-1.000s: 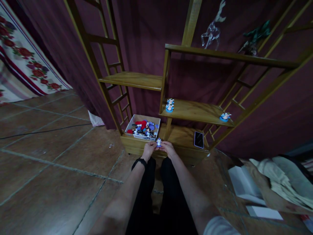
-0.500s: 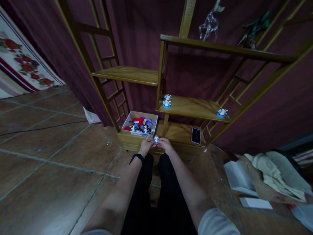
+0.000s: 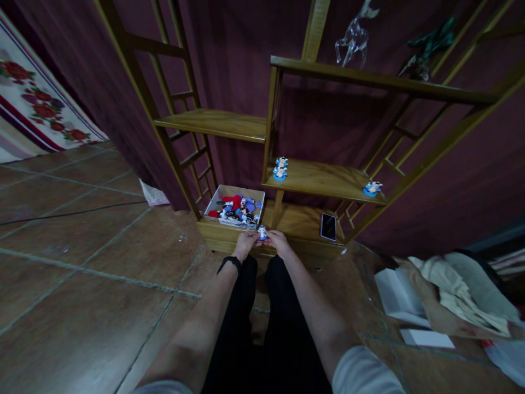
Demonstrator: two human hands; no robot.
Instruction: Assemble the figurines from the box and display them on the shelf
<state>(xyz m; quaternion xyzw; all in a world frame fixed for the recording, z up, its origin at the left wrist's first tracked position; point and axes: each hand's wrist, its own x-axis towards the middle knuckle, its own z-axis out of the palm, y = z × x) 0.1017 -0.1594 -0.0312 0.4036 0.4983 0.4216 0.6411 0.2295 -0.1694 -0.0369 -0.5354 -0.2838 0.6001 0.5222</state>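
A small white and purple-blue figurine [image 3: 262,232] stands upright between my two hands, in front of the lowest shelf. My left hand [image 3: 246,243] pinches it from the left side, and my right hand [image 3: 276,241] grips it from the right. Just behind and left of them sits an open white box [image 3: 220,192] holding many small figurines in red, purple, white and black. On the middle shelf [image 3: 320,178], two blue-based figurines [image 3: 280,169] stand one behind the other at the left end. Another similar figurine [image 3: 372,189] is at the right end.
A phone [image 3: 328,226] lies on the bottom shelf at right. Higher up stand a clear glass deer [image 3: 353,41] and a dark green ornament [image 3: 429,49]. On the floor at right are white boxes [image 3: 400,298] and folded cloth [image 3: 463,295]. A cable [image 3: 74,213] crosses the floor at left.
Almost nothing differs. Both hands keep hold of the figurine in the same place, and the view has shifted very slightly.
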